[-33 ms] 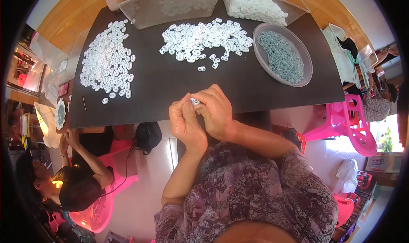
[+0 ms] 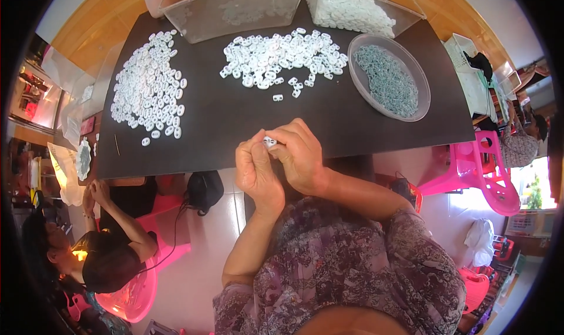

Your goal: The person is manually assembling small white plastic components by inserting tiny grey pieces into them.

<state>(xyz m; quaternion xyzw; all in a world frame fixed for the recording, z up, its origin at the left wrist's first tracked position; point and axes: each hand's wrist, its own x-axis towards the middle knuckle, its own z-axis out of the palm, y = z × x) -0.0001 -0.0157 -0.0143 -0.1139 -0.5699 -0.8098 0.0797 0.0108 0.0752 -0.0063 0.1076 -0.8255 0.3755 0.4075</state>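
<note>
Between the fingertips of both hands, over the near edge of the dark table, is a small white oval plastic piece (image 2: 269, 141) with dark openings in it. My left hand (image 2: 257, 173) pinches its left side with closed fingers. From the right, my right hand (image 2: 301, 158) grips the same piece, its fingers curled. Part of the piece is hidden by the fingertips. Beyond my hands lies a loose pile of similar white pieces (image 2: 282, 56), with a few strays in front of it. Another pile of white oval pieces (image 2: 150, 88) spreads over the left of the table.
On the right of the dark table (image 2: 223, 123) stands a round clear tub (image 2: 424, 97) of small grey metal parts (image 2: 388, 79). Two clear bins (image 2: 232, 12) (image 2: 405, 20) line the far edge. A seated person (image 2: 111, 253) works at the left. A pink stool (image 2: 487, 170) stands at the right.
</note>
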